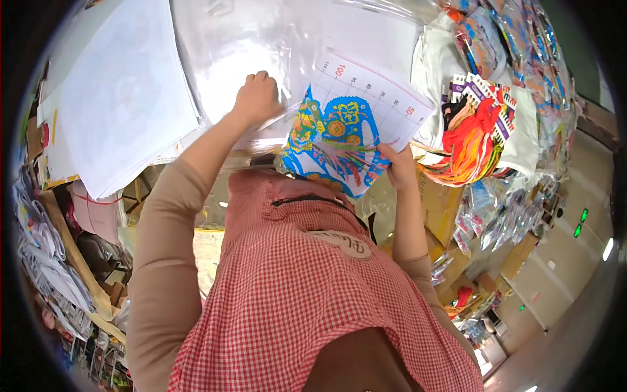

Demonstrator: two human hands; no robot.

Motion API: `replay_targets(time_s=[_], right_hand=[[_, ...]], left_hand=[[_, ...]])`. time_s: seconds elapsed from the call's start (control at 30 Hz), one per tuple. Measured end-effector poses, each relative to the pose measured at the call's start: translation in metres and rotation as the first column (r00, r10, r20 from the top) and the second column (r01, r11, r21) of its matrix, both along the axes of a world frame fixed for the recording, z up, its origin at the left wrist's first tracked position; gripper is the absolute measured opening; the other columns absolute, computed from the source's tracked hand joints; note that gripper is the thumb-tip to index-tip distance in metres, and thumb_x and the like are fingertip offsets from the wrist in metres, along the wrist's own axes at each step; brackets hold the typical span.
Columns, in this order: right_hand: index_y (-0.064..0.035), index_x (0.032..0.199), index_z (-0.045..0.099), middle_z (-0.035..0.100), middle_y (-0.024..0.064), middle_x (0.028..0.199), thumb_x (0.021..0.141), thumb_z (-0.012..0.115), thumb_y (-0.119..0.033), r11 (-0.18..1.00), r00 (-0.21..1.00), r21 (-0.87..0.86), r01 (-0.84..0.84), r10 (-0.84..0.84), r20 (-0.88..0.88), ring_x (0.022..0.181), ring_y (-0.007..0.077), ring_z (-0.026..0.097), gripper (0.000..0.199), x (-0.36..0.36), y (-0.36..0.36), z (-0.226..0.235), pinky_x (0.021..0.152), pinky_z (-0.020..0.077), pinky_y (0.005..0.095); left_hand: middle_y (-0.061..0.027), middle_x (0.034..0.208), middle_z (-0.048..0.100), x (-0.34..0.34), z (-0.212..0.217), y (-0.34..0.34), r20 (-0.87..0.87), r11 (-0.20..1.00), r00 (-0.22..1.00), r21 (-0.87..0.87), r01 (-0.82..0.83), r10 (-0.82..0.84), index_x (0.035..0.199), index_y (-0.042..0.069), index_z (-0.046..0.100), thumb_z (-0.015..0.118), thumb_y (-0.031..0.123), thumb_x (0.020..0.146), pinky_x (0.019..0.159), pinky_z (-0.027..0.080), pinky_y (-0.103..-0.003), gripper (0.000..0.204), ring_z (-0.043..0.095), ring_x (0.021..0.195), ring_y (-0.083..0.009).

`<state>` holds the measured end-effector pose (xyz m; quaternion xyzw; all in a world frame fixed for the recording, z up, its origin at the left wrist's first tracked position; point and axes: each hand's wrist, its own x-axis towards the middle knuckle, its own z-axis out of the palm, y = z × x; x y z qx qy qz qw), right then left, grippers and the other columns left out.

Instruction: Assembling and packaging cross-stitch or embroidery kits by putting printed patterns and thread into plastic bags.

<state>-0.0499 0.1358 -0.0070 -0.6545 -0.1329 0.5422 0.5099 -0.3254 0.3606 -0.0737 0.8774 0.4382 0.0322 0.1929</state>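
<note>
The right hand (400, 167) has its fingers closed on the printed sheet (385, 98), gripping it at the near right edge, with the thumb on the upper face. The remaining fingers are largely hidden beneath. The sheet extends from this grip leftward and away from the wearer. Its white gridded part lies beyond the fingers; its blue and yellow patterned part lies to their left, the lowest corner nearer to the wearer than the grip. The sheet is tilted relative to the counter (171, 149) edge.

The left hand (258, 98) has its fingers curled in toward the palm, resting over clear plastic film (225, 39). Whether any film is pinched cannot be determined. The printed sheet's left edge lies just to the right of these fingers; no contact is evident.

To the left of the left fingers is a stack of large white sheets (124, 98), well apart from them. To the right of the right fingers, and near them, hang skeins of thread (467, 144) in red, orange, white and black on printed cards, over white cloth (428, 65). Farther out, beyond the skeins, are plastic-wrapped bundles (480, 42). A red-and-white checked apron (307, 281) is below both hands.
</note>
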Motion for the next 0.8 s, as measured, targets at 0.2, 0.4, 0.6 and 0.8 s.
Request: replay_targets(time_s=[0.2,0.4,0.6,0.8], right_hand=[[-0.002,0.118,0.05,0.06,0.0045,0.102,0.074,0.071,-0.006,0.991,0.988,-0.016,-0.136,0.135,-0.071,0.082,0.0126,0.054,0.049,-0.03,0.029,0.007,0.07,0.0447,0.026],[-0.0028,0.115,0.051,0.063,0.0074,0.096,0.078,0.069,-0.014,0.943,0.895,-0.147,-0.297,0.329,0.301,0.08,0.0175,0.059,0.043,-0.055,0.069,-0.058,0.072,0.0469,0.0303],[0.0,0.115,0.049,0.065,0.0212,0.096,0.079,0.066,-0.035,0.778,0.388,-0.438,-0.452,0.613,0.688,0.09,0.0386,0.062,0.053,-0.082,0.111,-0.073,0.08,0.047,0.0451],[0.0067,0.113,0.049,0.065,0.0224,0.094,0.071,0.071,-0.047,0.87,0.674,-0.483,-0.094,0.413,0.612,0.088,0.0374,0.063,0.072,-0.063,0.127,-0.067,0.083,0.0466,0.0455]], left_hand=[[-0.014,0.094,0.059,-0.028,-0.025,0.015,-0.136,0.997,0.988,-0.014,-0.073,0.07,0.097,0.004,0.061,0.058,0.015,0.075,0.075,0.05,-0.044,0.025,0.058,0.086,-0.0339],[-0.0154,0.095,0.064,0.008,-0.012,0.04,0.572,0.893,0.687,-0.253,-0.372,0.449,0.095,0.003,0.061,0.053,0.029,0.087,0.074,0.048,-0.039,0.028,0.061,0.086,-0.0323],[-0.0114,0.106,0.065,0.014,0.035,0.007,0.546,0.968,0.827,-0.252,0.012,0.133,0.108,0.01,0.062,0.053,0.025,0.091,0.084,0.047,-0.032,0.024,0.061,0.097,-0.0269],[-0.0215,0.123,0.052,-0.049,-0.002,-0.024,0.319,0.919,0.908,0.193,-0.344,0.273,0.094,0.004,0.057,0.064,0.016,0.082,0.094,0.039,-0.042,0.018,0.048,0.116,-0.0347]])
